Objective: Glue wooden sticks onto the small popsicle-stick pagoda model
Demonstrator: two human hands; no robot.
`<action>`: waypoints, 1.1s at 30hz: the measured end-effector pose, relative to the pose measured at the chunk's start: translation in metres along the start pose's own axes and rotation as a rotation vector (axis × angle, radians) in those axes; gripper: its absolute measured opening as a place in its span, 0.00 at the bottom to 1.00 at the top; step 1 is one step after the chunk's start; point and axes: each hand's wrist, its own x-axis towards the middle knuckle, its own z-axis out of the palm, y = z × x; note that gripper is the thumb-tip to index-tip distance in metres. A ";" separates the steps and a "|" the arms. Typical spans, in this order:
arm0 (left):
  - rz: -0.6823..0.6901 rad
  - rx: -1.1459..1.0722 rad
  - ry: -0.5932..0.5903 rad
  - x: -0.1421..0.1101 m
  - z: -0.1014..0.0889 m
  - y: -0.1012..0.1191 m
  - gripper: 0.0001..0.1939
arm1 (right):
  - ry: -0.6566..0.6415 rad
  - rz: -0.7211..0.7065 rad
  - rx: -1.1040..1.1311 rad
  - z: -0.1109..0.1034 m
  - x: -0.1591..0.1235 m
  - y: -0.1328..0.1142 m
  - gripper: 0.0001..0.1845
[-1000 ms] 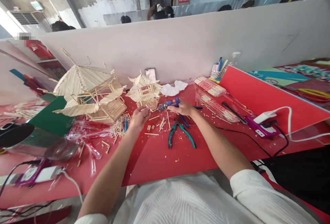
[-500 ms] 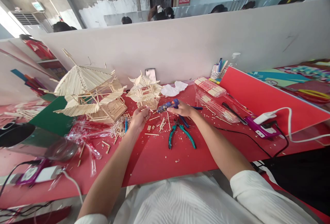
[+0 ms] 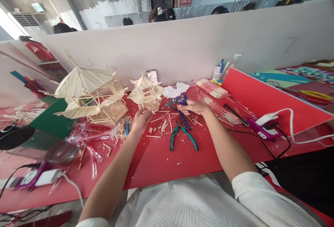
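Note:
My right hand (image 3: 194,107) is around the handle of a blue hot glue gun (image 3: 177,101), its nozzle pointing left, low over the table. My left hand (image 3: 141,119) pinches a short wooden stick (image 3: 149,110) in front of a small pavilion model (image 3: 146,93) built of sticks. Green-handled pliers (image 3: 180,133) lie open below the glue gun, beside another dark blue-handled tool (image 3: 184,119). Short cut sticks (image 3: 164,126) are scattered between my hands. A larger stick pavilion (image 3: 90,93) stands to the left.
Bagged sticks (image 3: 219,108) and a purple power strip (image 3: 263,129) are at right, by a leaning red board (image 3: 276,101). Plastic wrap (image 3: 86,133) and a clear jar (image 3: 47,145) lie at left. White tissue (image 3: 176,90) sits near the partition (image 3: 182,49).
My right hand has drawn the glue gun to the right, away from my left hand, and its fingers look looser. My left hand stays almost in place.

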 end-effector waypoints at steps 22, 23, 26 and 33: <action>0.047 0.051 -0.007 -0.001 0.001 -0.009 0.20 | 0.722 0.452 -1.179 -0.031 0.017 0.035 0.16; 0.046 0.048 0.000 -0.001 0.001 -0.009 0.21 | 0.714 0.454 -1.181 -0.031 0.017 0.036 0.15; 0.050 0.034 0.027 -0.001 0.003 -0.010 0.22 | 0.695 0.454 -1.176 -0.032 0.015 0.036 0.14; 0.096 -0.035 0.098 -0.003 0.008 -0.013 0.23 | 0.750 0.028 -1.043 -0.005 0.012 -0.001 0.13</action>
